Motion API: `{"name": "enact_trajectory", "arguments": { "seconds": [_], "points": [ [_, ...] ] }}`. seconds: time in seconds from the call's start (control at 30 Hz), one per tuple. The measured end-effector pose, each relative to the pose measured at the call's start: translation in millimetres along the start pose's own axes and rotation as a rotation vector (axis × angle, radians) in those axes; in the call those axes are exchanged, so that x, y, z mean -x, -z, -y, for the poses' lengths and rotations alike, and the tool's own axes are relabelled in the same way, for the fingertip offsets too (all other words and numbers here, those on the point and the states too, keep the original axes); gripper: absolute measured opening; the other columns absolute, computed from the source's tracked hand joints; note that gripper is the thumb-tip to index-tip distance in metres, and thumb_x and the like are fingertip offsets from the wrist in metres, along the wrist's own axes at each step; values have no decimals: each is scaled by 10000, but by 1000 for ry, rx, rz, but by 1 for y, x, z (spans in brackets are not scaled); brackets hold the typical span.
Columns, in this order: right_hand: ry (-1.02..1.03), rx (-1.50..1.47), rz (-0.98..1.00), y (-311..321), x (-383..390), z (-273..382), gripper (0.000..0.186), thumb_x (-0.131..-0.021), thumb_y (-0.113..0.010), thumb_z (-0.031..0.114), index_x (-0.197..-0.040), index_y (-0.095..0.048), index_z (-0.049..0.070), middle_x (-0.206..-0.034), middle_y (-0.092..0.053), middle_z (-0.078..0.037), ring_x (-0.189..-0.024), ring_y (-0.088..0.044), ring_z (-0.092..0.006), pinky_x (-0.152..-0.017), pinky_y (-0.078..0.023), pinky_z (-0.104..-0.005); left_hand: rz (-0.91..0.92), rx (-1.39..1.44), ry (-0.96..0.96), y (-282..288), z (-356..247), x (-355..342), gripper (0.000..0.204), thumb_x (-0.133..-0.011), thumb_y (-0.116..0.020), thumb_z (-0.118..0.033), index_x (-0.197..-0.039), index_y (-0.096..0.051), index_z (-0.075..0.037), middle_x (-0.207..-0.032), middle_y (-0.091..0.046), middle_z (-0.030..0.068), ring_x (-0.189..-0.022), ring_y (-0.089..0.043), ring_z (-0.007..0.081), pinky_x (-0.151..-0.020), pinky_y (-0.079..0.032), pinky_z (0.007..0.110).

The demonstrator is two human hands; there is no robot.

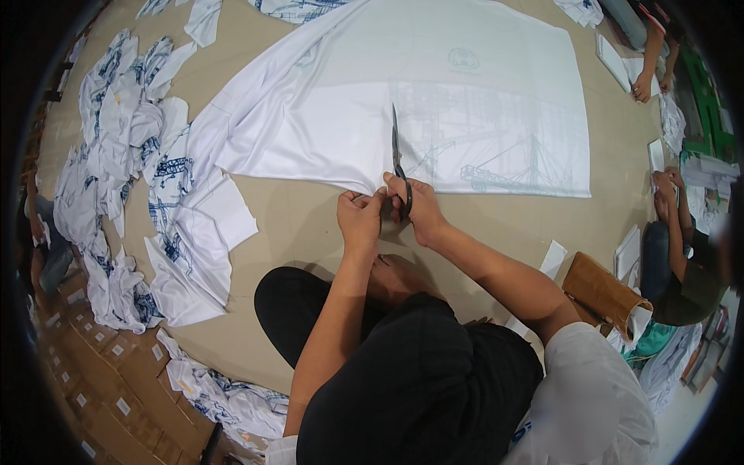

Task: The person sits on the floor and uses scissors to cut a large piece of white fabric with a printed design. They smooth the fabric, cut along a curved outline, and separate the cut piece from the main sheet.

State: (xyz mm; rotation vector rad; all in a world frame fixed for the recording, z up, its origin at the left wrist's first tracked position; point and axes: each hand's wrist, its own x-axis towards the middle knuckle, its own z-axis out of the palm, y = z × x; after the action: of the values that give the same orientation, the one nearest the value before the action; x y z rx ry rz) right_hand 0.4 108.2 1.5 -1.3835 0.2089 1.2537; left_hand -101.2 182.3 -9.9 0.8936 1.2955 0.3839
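Scissors biting into the near hem of a white printed shirt spread flat on the floor.

Right hand has its grip closed through the handles, blades pointing away from the knees; left hand pinches the hem just left of the scissors. Best to keep that edge taut and the blades running straight.

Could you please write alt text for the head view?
A seated person's right hand cuts with scissors into the hem of a white printed shirt spread on the floor, while the left hand pinches the hem. Cut fabric pieces lie at left.
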Motion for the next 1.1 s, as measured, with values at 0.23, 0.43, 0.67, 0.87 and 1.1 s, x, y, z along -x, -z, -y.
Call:
{"name": "enact_trajectory", "arguments": {
  "seconds": [0.23, 0.43, 0.67, 0.87, 1.1],
  "points": [
    [25, 30, -10, 1, -3, -1, 377, -918, -797, 394, -791, -616, 89, -675, -567, 3, -556, -524, -113, -521, -424, -280, 0, 21, -12, 1, 6, -3, 451, -893, -827, -92, -1164, -498, 55, -834, -638, 50, -716, -573, 97, -635, -457, 242],
    [12, 11, -5, 1, -8, 6, 372, -912, -802, 395, -806, -618, 90, -644, -556, 16, -546, -526, -108, -539, -421, -271, 13, 23, 1, 2, 8, -6, 455, -883, -837, -86, -1160, -501, 44, -823, -626, 36, -708, -553, 82, -618, -435, 231],
    [21, 26, 2, -2, -12, 10, 359, -913, -797, 384, -811, -619, 90, -632, -561, 14, -530, -522, -110, -537, -420, -277, 16, 18, -14, 2, 8, -6, 453, -881, -836, -80, -1156, -500, 48, -797, -616, 29, -690, -545, 80, -604, -422, 231],
    [61, 7, 13, -3, -14, 12, 392, -909, -801, 384, -870, -626, 37, -623, -562, -4, -528, -534, -114, -517, -424, -279, 13, -2, -14, 1, 6, -5, 445, -884, -828, -73, -1157, -500, 55, -794, -617, 30, -685, -548, 81, -604, -425, 233],
    [47, 10, 0, -5, -29, 19, 368, -898, -807, 414, -839, -613, 107, -630, -567, 41, -525, -541, -103, -533, -421, -265, 14, -15, -20, 3, 10, -8, 448, -887, -822, -73, -1167, -500, 64, -803, -621, 35, -689, -553, 85, -610, -435, 237]
  ]
}}
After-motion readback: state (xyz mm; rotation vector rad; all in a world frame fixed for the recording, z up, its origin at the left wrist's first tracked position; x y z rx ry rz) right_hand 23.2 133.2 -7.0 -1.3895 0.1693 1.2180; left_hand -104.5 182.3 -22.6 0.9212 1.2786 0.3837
